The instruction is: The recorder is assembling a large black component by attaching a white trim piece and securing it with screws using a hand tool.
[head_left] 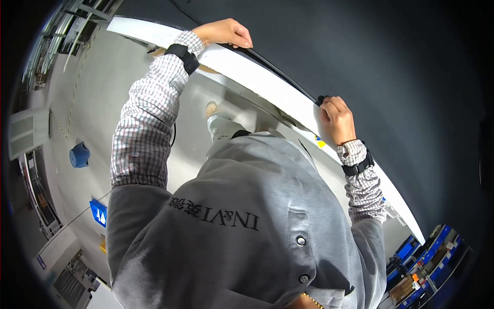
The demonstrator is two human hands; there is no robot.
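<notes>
A thin black strip runs between my two hands, along the line where a dark grey tabletop meets its white front edge. Whether the strip is a cord or a flat trim, I cannot tell. My left hand is closed in a pinch at the strip's farther left part, its wrist over the white edge. Closer to me on the right, my right hand is curled round the strip, with a dark bit of it showing by the fingers. Both forearms wear checked sleeves and black wrist bands.
Below the white edge, a yellow label shows near my right hand. On the floor to the left stand a blue stool and a blue sign. Racks with blue bins are at the lower right.
</notes>
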